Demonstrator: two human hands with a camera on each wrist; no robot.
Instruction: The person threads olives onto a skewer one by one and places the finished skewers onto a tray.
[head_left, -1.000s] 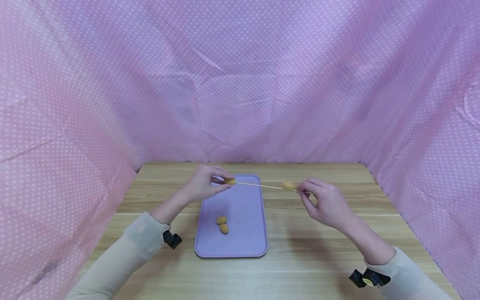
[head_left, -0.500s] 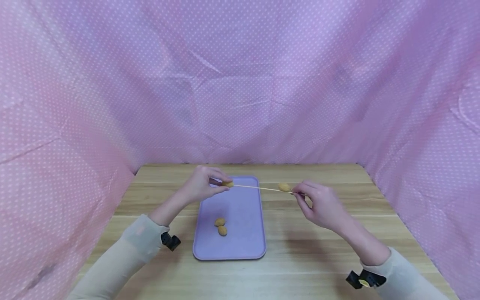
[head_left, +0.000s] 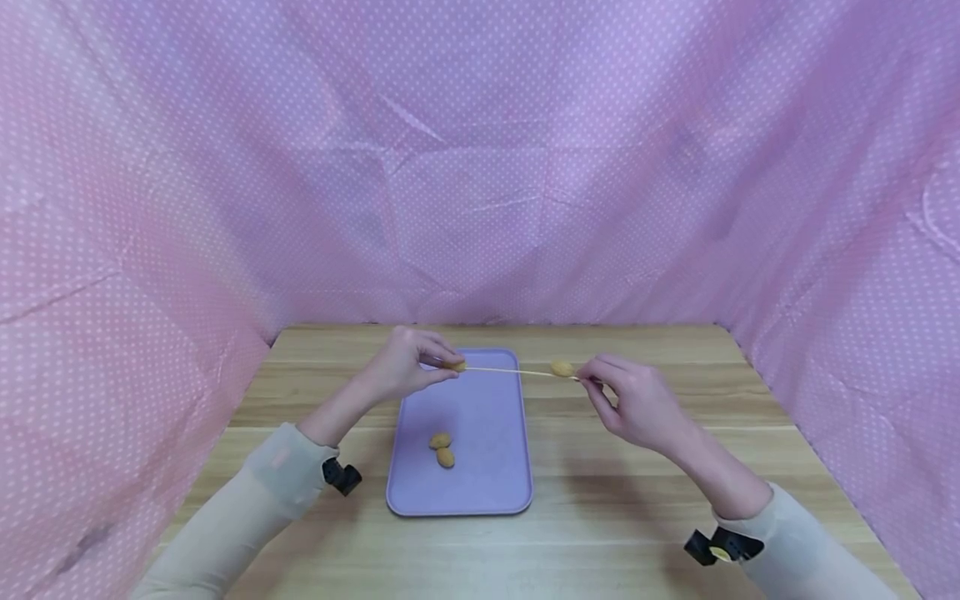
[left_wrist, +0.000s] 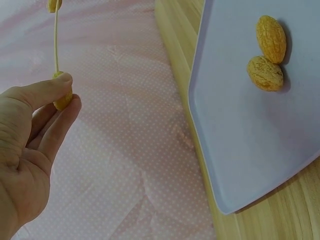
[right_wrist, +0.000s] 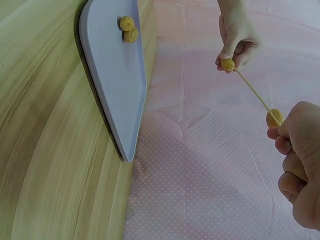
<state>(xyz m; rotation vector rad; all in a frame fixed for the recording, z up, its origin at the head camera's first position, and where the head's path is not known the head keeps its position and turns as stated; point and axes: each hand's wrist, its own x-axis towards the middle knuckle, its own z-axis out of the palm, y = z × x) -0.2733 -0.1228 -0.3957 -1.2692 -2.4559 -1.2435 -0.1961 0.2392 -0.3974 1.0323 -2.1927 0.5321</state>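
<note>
My left hand (head_left: 408,367) pinches a wrinkled yellow-brown oval fruit (left_wrist: 62,100) between thumb and fingertips. The left end of a thin wooden skewer (head_left: 510,371) meets this fruit. My right hand (head_left: 637,408) pinches the skewer near its other end, fingers curled. Right beside those fingertips is a second such fruit (head_left: 562,368); in the right wrist view the skewer (right_wrist: 255,93) runs across its face. Between the two fruits the skewer is bare and nearly level, held above the back of the lilac tray (head_left: 495,479).
Two more wrinkled fruits, one (head_left: 439,440) behind the other (head_left: 446,457), lie touching on the front left of the tray. The tray rests on a light wooden table (head_left: 592,533). Pink dotted cloth (head_left: 480,208) hangs around the back and sides.
My right hand has moved slightly left, and the fruit beside it is a little closer to the one in my left hand. The fruits on the tray have not moved.
</note>
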